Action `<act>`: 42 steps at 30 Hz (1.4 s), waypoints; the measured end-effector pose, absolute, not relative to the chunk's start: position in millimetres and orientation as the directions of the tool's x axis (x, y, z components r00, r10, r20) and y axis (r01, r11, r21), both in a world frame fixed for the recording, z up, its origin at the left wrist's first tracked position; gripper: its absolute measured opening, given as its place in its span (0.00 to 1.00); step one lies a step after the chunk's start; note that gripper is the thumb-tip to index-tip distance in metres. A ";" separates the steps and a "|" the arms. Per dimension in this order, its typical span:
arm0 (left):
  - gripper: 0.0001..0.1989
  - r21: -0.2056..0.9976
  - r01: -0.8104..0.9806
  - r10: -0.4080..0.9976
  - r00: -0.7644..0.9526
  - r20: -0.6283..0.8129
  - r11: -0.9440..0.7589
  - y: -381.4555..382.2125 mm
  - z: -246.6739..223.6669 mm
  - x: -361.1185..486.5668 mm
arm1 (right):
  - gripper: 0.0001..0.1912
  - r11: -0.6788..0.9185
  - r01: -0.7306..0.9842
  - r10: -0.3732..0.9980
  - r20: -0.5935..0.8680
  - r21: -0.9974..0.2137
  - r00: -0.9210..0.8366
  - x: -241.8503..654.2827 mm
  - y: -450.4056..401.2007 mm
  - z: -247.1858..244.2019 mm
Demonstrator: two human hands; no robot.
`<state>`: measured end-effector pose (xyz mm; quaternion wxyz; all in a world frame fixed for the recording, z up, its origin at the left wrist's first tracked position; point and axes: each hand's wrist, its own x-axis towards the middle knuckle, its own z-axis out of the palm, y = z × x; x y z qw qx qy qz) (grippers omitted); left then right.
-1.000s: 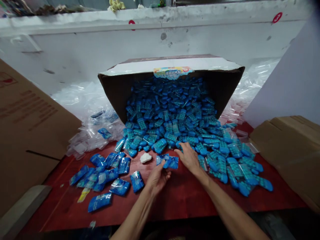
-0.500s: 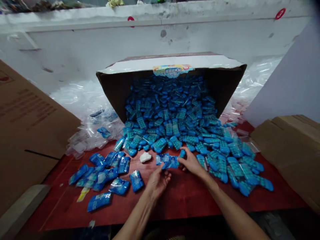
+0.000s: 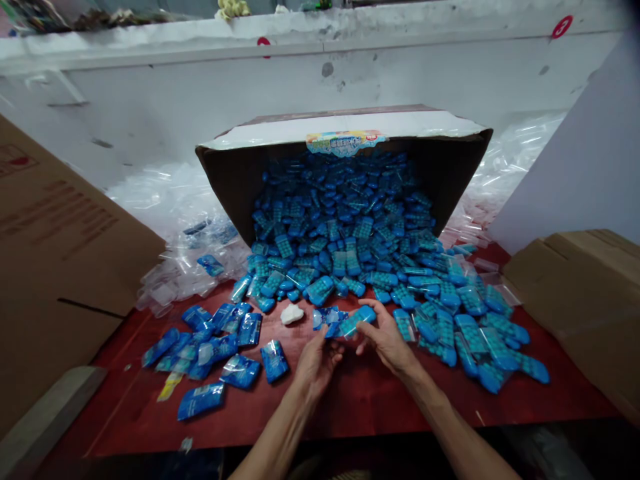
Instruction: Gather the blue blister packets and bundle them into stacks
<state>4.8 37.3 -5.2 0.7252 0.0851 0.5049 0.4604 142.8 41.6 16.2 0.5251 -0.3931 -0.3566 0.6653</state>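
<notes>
My left hand pinches a blue printed wrapper or card between thumb and fingers. Gripped in my right hand is a small blue case with a clear front and teal round pieces inside. The case lies tilted over the right part of the printed piece; whether it is inside it, I cannot tell. Another blue printed piece shows just behind my left fingertips. A crumpled white lump rests left of my hands. Farther left lie several blue printed packets.
A cardboard box on its side spills many blue cases onto the red table. Clear plastic pieces are heaped at the left. Large cartons stand at left and right.
My right hand has brought the blue case from beside the pile to over the printed piece, turning its teal front up. My left hand stays nearly in place.
</notes>
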 end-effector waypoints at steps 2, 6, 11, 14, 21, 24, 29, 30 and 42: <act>0.10 0.588 -0.588 0.757 0.063 -0.651 0.555 36.7 -6.5 4.8 | 0.25 -0.191 -0.422 0.979 -0.143 -0.886 -0.143 142.3 40.7 14.2; 0.11 0.589 -0.601 0.772 0.075 -0.631 0.539 34.6 -9.8 4.7 | 0.25 -0.153 -0.344 0.987 -0.125 -0.926 -0.102 141.7 39.6 15.4; 0.11 0.615 -0.604 0.811 0.090 -0.578 0.506 32.5 -10.3 1.6 | 0.24 -0.141 -0.218 0.990 -0.132 -0.966 -0.054 141.0 34.7 21.6; 0.12 0.644 -0.591 0.836 0.099 -0.539 0.485 32.1 -7.4 0.1 | 0.24 -0.157 -0.247 0.988 -0.149 -0.956 -0.050 140.6 31.8 21.6; 0.16 0.693 -0.575 0.873 0.081 -0.480 0.435 30.9 -1.2 1.3 | 0.24 -0.144 -0.262 0.986 -0.160 -0.954 0.040 134.4 26.2 16.1; 0.15 0.711 -0.571 0.884 0.059 -0.463 0.411 30.2 -0.9 3.0 | 0.21 -0.084 -0.181 0.989 -0.104 -0.980 0.101 130.1 19.5 15.7; 0.12 0.704 -0.573 0.876 0.052 -0.479 0.419 28.6 0.4 5.2 | 0.18 0.004 0.031 0.991 0.008 -1.000 0.133 126.5 10.5 4.8; 0.12 0.693 -0.574 0.868 0.067 -0.492 0.437 28.4 1.5 5.2 | 0.19 -0.013 0.009 0.993 -0.012 -1.000 0.118 126.3 10.4 0.6; 0.21 0.788 -0.384 0.845 -0.032 -0.533 0.482 36.4 14.9 -1.5 | 0.20 -0.067 -0.017 0.996 -0.066 -0.998 -0.058 137.5 18.6 -7.5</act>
